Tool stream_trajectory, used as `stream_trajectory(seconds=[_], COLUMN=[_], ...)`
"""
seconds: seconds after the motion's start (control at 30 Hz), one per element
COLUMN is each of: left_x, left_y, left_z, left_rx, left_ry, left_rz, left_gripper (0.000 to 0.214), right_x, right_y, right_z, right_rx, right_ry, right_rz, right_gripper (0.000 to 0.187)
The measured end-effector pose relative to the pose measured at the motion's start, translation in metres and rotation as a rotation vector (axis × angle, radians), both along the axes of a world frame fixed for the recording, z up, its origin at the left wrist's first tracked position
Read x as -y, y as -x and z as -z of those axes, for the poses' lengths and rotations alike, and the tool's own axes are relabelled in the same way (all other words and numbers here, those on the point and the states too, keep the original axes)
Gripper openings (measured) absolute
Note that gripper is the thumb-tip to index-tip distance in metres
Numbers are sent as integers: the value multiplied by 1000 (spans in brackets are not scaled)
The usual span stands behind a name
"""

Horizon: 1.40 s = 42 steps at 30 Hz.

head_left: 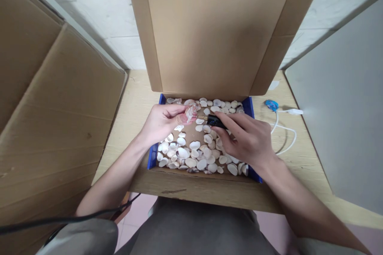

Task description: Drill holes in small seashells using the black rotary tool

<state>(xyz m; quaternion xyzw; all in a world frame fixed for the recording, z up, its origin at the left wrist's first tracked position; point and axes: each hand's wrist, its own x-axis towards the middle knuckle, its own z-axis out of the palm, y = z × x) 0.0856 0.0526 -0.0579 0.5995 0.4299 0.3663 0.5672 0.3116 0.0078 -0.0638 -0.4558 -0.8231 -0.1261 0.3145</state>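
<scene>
Between the thumb and fingers of my left hand [166, 121] is a pinkish-white seashell [192, 112], held above the box. My right hand [248, 133] grips a small black hand drill [216, 121] with a brass-coloured tip. The drill points left, its tip at or very near the shell; I cannot tell whether they touch. Below both hands, many loose white seashells [194, 153] lie in a shallow cardboard box [191, 130] with blue side walls. They crowd thickest along its front and back. My right hand hides part of the box's right side.
The box's open lid [206, 40] stands up against the white wall. To the right on the wooden table [308, 155] lie a blue crinkled object [271, 105] and a white cable [295, 134]. A cardboard panel [68, 99] borders the left, a grey panel [344, 99] the right.
</scene>
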Motion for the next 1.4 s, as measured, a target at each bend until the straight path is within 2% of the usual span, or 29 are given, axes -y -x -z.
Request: stream_trajectory(seconds=[0.23, 0.4, 0.73, 0.87, 1.0, 1.1, 1.27, 1.4], left_x=[1, 1, 2, 2, 2, 2, 2, 2], left_y=[-3, -4, -5, -3, -1, -1, -1, 2], left_z=[-4, -6, -7, -6, -5, -6, -6, -4], left_rx=[-15, -12, 0, -7, -2, -12, -8, 10], left_ry=[39, 32, 16, 20, 10, 3, -35, -48], left_rz=[-52, -44, -107, -83, -37, -36, -37, -26], left_gripper=[31, 33, 29, 25, 22, 26, 25, 23], right_x=[-3, -4, -2, -4, -6, -6, -5, -3], right_y=[-3, -5, -2, -5, -8, -7, -4, -3], right_z=[1, 1, 2, 3, 3, 3, 2, 1], right_rx=[-8, -12, -66, -31, -7, -33, -74, -55], right_ry=[1, -65, 182, 82, -36, -31, 93, 95], right_rz=[-13, -19, -92, -73, -60, -41, -78, -45], right_gripper=[29, 30, 25, 27, 37, 42, 29, 25])
